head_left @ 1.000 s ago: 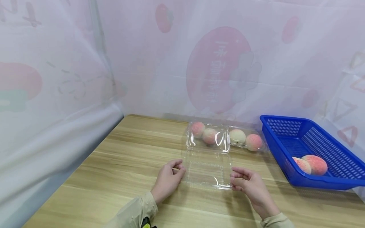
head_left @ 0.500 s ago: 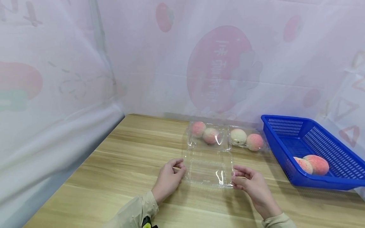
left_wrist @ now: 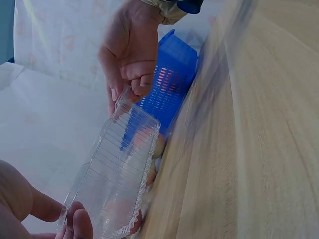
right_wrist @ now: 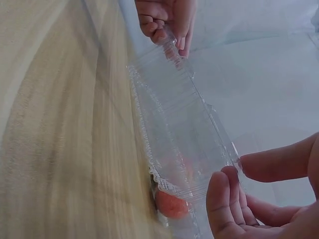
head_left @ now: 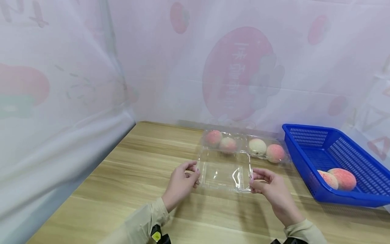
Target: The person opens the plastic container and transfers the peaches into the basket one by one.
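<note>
Between my two hands is a clear plastic fruit box (head_left: pixel 223 171) with nothing in it. My left hand (head_left: pixel 182 183) pinches its left rim between thumb and fingers, and my right hand (head_left: pixel 272 188) pinches the right rim. In the left wrist view the box (left_wrist: pixel 117 164) hangs tilted over the wooden table, its ridged side wall showing. Behind it stands another clear box (head_left: pixel 240 142) with two peaches (head_left: pixel 214 137) inside, partly overlapped by the held one. To the right of that, a further clear box holds a pale peach (head_left: pixel 257 146) and a pink peach (head_left: pixel 275 153).
A blue perforated basket (head_left: pixel 320 189) stands at the right with two peaches (head_left: pixel 342 179) in its near end. White printed sheets (head_left: pixel 164 78) rise behind and to the left of the wooden table (head_left: pixel 134 169).
Both hands have raised the clear box off the table and moved it slightly away from me, toward the peach-filled boxes. The grips look the same; the head view has shifted a little left.
</note>
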Available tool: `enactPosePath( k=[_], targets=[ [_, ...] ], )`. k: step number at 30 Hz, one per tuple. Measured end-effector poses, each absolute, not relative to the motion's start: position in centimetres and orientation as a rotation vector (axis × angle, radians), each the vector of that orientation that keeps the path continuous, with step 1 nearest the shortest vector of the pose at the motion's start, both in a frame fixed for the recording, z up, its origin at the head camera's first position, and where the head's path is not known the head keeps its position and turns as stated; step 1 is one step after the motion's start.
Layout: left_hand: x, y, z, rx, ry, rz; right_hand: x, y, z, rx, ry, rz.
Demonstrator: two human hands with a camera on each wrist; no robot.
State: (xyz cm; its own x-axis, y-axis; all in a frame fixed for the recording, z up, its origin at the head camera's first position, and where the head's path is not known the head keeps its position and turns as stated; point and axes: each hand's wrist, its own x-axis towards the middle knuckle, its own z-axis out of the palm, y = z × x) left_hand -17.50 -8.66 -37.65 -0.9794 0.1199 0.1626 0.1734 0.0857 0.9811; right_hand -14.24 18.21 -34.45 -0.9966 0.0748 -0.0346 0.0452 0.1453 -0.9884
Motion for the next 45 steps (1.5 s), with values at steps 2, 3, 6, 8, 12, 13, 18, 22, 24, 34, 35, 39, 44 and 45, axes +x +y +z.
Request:
enactPosePath(
  k=[2, 3, 6, 8, 12, 13, 18, 22, 24, 34, 35, 39, 44, 45],
  targets=[
    [-17.7, -8.7, -37.3, -0.303, -2.283, -2.076, -14.4, 18.1, -34.1, -0.111, -2.36, 2.025],
    [-17.8, -8.8, -37.2, -0.299, -2.278, -2.075, -14.5, 18.0, -33.9, -0.106, -2.36, 2.02],
    [-18.1, -9.1, -36.8, -0.287, -2.264, -2.059, -14.8, 17.7, -33.5, -0.089, -2.355, 2.022],
    [-18.3, -9.5, -36.5, -0.282, -2.263, -2.04, -15.1, 17.4, -33.4, -0.073, -2.341, 2.032],
    [-19.0, -10.5, -36.1, -0.233, -2.281, -1.996, -15.8, 16.2, -33.3, -0.046, -2.318, 2.064],
    [-19.2, -10.8, -36.0, -0.223, -2.284, -1.984, -16.0, 15.8, -33.2, -0.042, -2.313, 2.07],
    [-20.3, -12.4, -35.4, -0.189, -2.308, -1.924, -17.3, 14.2, -33.0, -0.03, -2.307, 2.089],
    [-21.1, -13.6, -35.1, -0.183, -2.317, -1.907, -18.4, 13.1, -32.9, -0.012, -2.315, 2.106],
    [-21.4, -14.2, -35.1, -0.176, -2.315, -1.909, -19.0, 12.5, -33.0, 0.0, -2.315, 2.114],
    [-22.8, -17.7, -35.1, -0.168, -2.373, -1.848, -21.3, 9.3, -34.2, 0.053, -2.284, 2.147],
    [-23.0, -18.1, -35.0, -0.174, -2.387, -1.824, -21.5, 9.0, -34.3, 0.067, -2.279, 2.146],
    [-23.9, -19.7, -34.6, -0.187, -2.44, -1.722, -22.7, 7.7, -34.6, 0.123, -2.251, 2.15],
    [-25.1, -21.0, -34.5, -0.205, -2.495, -1.588, -24.2, 6.1, -35.0, 0.13, -2.242, 2.138],
    [-25.3, -21.3, -34.4, -0.208, -2.505, -1.567, -24.5, 5.8, -35.0, 0.125, -2.243, 2.132]
  ],
)
